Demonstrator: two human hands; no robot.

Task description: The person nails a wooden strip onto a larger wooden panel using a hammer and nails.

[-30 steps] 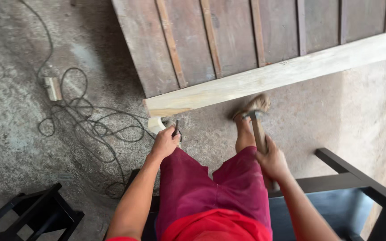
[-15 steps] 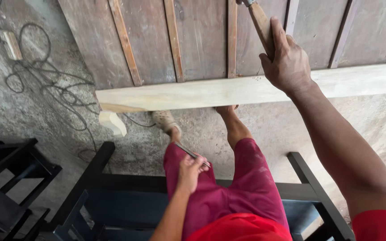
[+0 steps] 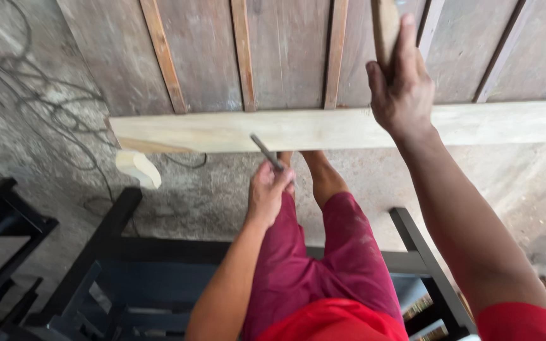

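A rough carpentry workshop, or a work yard used as one. The ground is a bare, stained concrete floor [image 3: 210, 189]. A long pale plank [image 3: 298, 129] of fresh unpainted timber lies across a weathered board panel [image 3: 285, 50] nailed up with thin battens. Left of the plank, a tangle of black power cable [image 3: 39, 101] sprawls over the concrete. On the near side of the plank stand black-painted wooden furniture frames [image 3: 115, 252], and a pale wood offcut [image 3: 139, 167] lies just under its left end.
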